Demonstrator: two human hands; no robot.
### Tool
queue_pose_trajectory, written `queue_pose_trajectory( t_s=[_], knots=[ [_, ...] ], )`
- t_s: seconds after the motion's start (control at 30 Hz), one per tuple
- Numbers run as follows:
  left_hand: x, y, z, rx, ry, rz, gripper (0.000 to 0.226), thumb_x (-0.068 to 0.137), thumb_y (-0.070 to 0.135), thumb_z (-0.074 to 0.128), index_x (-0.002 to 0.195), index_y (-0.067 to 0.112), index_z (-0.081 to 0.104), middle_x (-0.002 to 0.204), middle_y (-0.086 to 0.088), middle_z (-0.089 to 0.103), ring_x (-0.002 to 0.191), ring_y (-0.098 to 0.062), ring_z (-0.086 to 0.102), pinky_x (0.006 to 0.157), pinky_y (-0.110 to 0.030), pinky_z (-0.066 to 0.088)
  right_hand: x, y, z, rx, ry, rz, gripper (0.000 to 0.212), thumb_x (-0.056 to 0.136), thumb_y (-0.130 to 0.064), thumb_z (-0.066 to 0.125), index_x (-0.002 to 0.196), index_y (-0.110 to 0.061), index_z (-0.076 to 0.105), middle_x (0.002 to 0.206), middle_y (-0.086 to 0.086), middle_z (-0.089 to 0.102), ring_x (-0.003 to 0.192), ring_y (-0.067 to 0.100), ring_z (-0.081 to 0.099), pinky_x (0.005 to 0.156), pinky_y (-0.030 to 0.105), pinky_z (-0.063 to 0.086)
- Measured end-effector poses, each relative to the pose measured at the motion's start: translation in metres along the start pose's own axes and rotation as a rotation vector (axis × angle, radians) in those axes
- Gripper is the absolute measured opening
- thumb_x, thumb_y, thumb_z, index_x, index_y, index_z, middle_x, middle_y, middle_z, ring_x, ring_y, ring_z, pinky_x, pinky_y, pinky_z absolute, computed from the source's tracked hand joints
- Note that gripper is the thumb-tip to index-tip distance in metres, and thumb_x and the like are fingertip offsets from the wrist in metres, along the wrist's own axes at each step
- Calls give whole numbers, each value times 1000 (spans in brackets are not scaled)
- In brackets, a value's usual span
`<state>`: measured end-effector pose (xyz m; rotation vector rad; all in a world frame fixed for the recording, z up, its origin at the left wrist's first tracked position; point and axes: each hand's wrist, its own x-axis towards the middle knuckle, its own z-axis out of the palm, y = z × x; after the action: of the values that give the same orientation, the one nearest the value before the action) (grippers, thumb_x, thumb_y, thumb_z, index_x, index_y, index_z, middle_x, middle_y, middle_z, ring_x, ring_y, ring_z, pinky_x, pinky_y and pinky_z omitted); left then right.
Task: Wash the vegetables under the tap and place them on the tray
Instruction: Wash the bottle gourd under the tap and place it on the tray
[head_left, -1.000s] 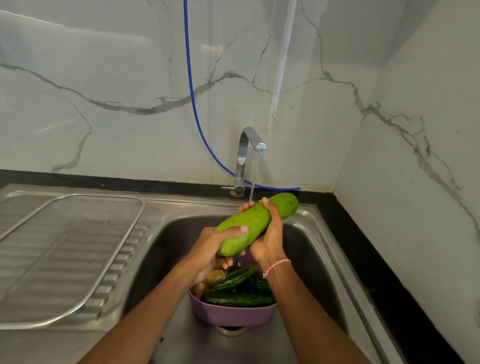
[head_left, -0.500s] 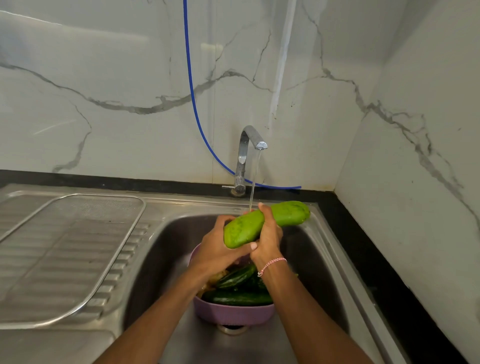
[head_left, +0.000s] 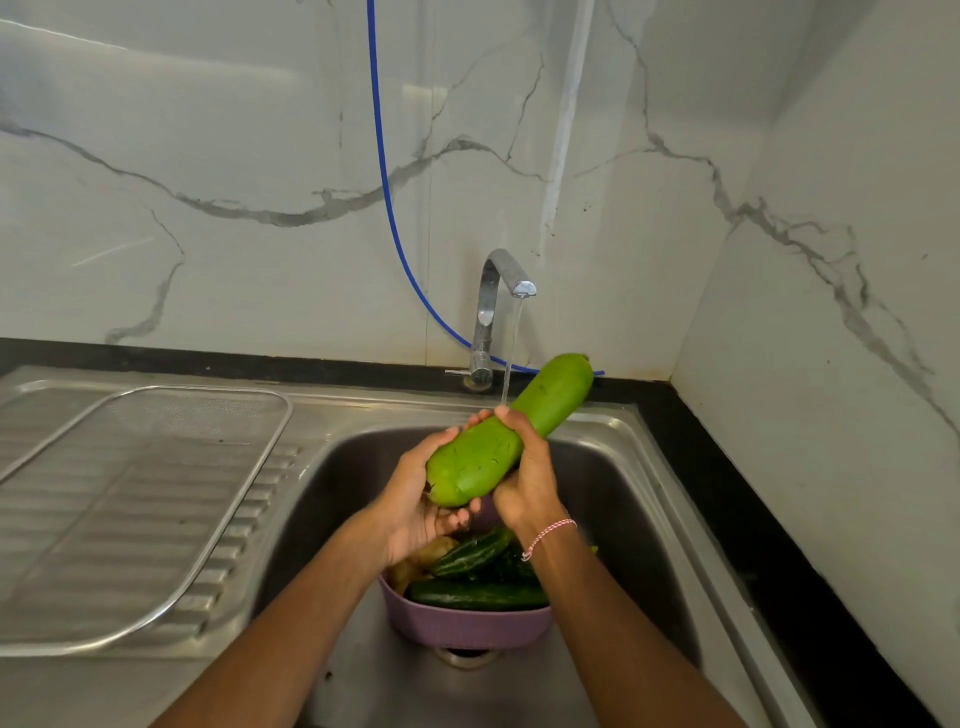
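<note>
While rinsing under the running tap (head_left: 501, 291), noted from the left: mesh tray (head_left: 208, 388) on the drainboard (head_left: 78, 686), well apart from the work. Left hand (head_left: 415, 501) cupped under the near, blunt end of the green gourd (head_left: 498, 441), fingers curled round it. Gourd held above the sink (head_left: 613, 493), tilted up toward the far right, stream striking mid-length. Right hand (head_left: 530, 480) wrapped over the middle, gripping. Looks heavy, stiff, slick when wet; wants two hands, one beneath the thick near end, for carrying left.
</note>
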<state>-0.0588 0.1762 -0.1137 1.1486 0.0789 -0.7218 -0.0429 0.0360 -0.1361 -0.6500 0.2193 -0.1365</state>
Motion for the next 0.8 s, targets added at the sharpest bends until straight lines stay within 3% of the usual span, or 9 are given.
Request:
queue_pose_trajectory(
  t_s=[0.1,0.2,0.27,0.33,0.47,0.53,0.57,0.63,0.8],
  knots=[
    [4,-3,-4,-48,8,-53,73,91,60,63,114,-9,69,78,-27,67,49,-27,66,41,-27,57,-3,-1,1,-41,11,-21,7,89,-6,74,94,-3,71,88,15,72,82,26,71,89,45,60],
    [16,-10,-4,63,165,140,58,95,56,63,123,6,64,102,-29,73,66,-33,75,54,-35,64,0,5,6,-118,223,-70,19,83,-7,83,96,-1,71,83,17,75,72,27,73,72,42,64],
    [19,-13,-2,261,246,324,44,90,45,75,122,18,60,115,-21,70,76,-35,77,65,-44,66,5,8,4,-110,338,-113,35,78,-10,89,104,3,70,88,20,76,75,30,73,72,45,65],
    [18,-16,-2,461,263,456,50,81,34,87,122,26,59,114,-11,68,78,-34,77,70,-47,66,10,9,2,-92,381,-158,65,74,-15,94,128,2,62,107,21,77,86,30,75,76,46,66],
    [16,-15,1,413,226,476,50,83,34,86,124,27,59,111,-15,72,76,-39,77,73,-51,65,5,0,-1,-278,402,-304,105,79,-20,92,160,-27,26,130,3,66,99,15,70,95,43,60],
    [16,-11,2,373,217,447,44,90,41,77,125,22,60,109,-21,73,73,-39,77,69,-44,66,3,-5,-2,-287,313,-333,87,79,-17,92,151,-24,43,122,5,71,100,20,72,95,46,61],
    [15,-10,1,340,211,425,42,94,45,71,125,18,60,106,-24,74,71,-39,76,64,-39,66,3,-9,-3,-244,225,-326,66,80,-13,90,136,-17,56,113,10,74,97,25,73,92,48,62],
    [13,-8,1,236,175,333,50,100,52,57,124,9,63,94,-29,75,65,-34,73,55,-31,63,-4,-14,0,-156,13,-254,33,85,-6,82,113,-9,65,97,16,74,91,30,70,91,49,60],
    [13,-10,1,24,11,44,84,95,73,45,112,-7,69,69,-22,63,45,-21,60,40,-23,52,-13,-11,-3,-41,-338,-64,31,90,-11,68,120,-13,63,101,13,71,100,29,69,101,51,54]
  ],
)
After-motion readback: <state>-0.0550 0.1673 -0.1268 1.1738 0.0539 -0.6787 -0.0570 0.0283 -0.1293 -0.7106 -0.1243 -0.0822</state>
